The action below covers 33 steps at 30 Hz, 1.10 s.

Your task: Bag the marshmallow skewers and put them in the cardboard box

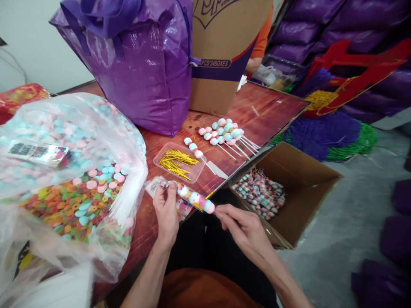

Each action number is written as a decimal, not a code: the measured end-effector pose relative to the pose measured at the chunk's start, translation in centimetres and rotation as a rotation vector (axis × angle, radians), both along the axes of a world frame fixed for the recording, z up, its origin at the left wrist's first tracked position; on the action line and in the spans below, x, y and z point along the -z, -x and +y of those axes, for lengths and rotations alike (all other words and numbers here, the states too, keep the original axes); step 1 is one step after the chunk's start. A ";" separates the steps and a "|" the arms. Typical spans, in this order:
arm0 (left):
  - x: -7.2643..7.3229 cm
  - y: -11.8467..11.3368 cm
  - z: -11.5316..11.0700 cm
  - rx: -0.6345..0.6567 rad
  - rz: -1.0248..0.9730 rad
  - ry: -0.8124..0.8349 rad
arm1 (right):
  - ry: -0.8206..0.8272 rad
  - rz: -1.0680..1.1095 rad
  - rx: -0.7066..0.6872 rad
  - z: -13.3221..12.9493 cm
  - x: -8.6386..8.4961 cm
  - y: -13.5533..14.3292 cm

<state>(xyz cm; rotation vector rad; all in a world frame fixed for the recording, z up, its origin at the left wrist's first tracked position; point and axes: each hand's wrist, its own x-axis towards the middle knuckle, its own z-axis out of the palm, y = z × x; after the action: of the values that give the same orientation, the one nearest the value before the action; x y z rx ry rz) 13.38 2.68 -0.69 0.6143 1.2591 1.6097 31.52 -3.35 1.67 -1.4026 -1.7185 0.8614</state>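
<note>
Between my hands a marshmallow candy skewer (195, 198), pink, white, yellow and blue, lies tilted inside a clear printed wrapper. My left hand (166, 214) pinches the wrapper's upper end between thumb and fingers. At the lower end my right hand (242, 224) is closed in a pinch, where the stick end would be; the fingers mostly hide it. Printed wrappers (183, 207) lie under the skewer at the table edge. Just beyond sits a clear plastic tray (194, 173) of yellow twist ties (176, 162). One unwrapped skewer (193, 147) rests by its rim.
Several unwrapped skewers (221, 131) are piled farther back. A large clear bag (48, 115) of gummies and marshmallows covers the left. Right of the table, an open cardboard box (308, 184) holds wrapped skewers (260, 192). Behind stand a purple bag (144, 64), a carton (215, 92) and a person's orange sleeve (263, 36).
</note>
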 end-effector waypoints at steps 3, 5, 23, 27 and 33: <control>-0.3 -0.2 -0.3 0.068 -0.069 0.000 | 0.044 -0.004 0.029 0.0 -0.1 0.8; -0.6 -0.2 -0.4 0.124 -0.144 0.023 | 0.076 -0.015 0.064 -0.1 -0.1 1.2; -2.4 -0.4 -0.7 0.329 -0.286 0.120 | 0.309 0.273 0.089 -0.9 0.5 2.9; -2.5 -1.1 -1.7 0.378 -0.279 0.146 | 0.295 0.310 0.121 -0.9 1.0 4.3; -2.0 -0.6 -2.5 0.382 -0.252 0.140 | 0.250 0.348 0.123 -0.8 1.7 6.0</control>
<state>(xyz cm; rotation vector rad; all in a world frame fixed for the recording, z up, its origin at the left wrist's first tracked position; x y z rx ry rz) 13.98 0.23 1.29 0.5101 0.9889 1.2283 25.55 -4.19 0.01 -1.4035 -1.2836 1.2029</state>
